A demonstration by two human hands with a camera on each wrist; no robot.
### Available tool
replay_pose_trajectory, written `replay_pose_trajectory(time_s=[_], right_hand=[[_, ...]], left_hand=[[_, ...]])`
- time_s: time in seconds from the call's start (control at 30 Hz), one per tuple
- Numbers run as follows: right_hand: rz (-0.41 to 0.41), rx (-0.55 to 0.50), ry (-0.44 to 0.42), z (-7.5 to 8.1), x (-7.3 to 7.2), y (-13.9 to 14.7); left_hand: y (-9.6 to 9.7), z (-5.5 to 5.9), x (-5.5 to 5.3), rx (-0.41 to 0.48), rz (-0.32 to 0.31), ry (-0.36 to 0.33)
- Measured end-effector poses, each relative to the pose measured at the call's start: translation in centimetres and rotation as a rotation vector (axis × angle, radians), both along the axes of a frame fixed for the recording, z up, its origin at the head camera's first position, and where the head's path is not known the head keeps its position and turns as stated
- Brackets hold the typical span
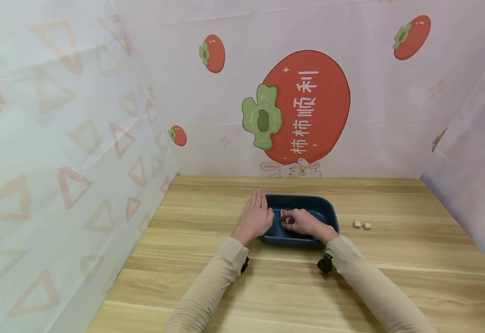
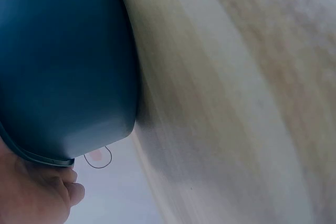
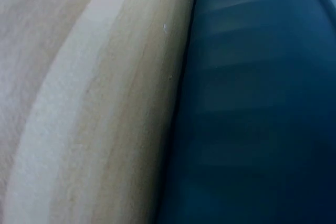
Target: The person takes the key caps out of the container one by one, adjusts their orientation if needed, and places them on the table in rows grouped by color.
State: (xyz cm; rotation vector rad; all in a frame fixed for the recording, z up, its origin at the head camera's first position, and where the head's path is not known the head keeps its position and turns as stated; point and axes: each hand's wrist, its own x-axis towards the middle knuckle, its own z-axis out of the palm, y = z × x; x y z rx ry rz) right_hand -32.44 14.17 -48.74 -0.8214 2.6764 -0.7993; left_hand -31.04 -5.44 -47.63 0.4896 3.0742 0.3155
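Note:
A dark blue rectangular basin (image 1: 297, 242) stands on the wooden table. My left hand (image 1: 253, 219) rests along its left rim, fingers straight and thumb at the rim. The left wrist view shows that hand (image 2: 34, 195) beside the basin's outer wall (image 2: 68, 72). Over the near side reaches my right hand (image 1: 305, 222), its curled fingers pinching a small white block (image 1: 285, 221) inside the basin. Another small block (image 1: 283, 211) lies just beyond those fingertips. In the right wrist view only the basin's outer wall (image 3: 252, 98) and the tabletop show; the hand is out of frame.
Right of the basin, two small white blocks (image 1: 362, 225) lie side by side on the table (image 1: 392, 268). A printed cloth (image 1: 371, 152) hangs behind the table, with more cloth at the left and right. Each wrist carries a small black camera (image 1: 325, 263).

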Motion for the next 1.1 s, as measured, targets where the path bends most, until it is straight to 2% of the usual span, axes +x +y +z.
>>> replay_pose_trajectory(time_s=[0.27, 0.73, 1.0, 1.1], right_hand=[[-0.020, 0.006, -0.002, 0.5, 0.4, 0.0], [-0.085, -0.019, 0.070, 2.0, 0.8, 1.2], [-0.148, -0.041, 0.035, 2.8, 1.4, 2.4], [-0.144, -0.047, 0.046, 3.0, 1.5, 2.8]], left_hand=[[0.0, 0.2, 0.2, 0.003, -0.002, -0.008], [0.0, 0.2, 0.1, 0.000, 0.010, -0.006], [0.0, 0.3, 0.2, -0.013, 0.011, -0.009], [0.0, 0.3, 0.2, -0.011, 0.010, -0.013]])
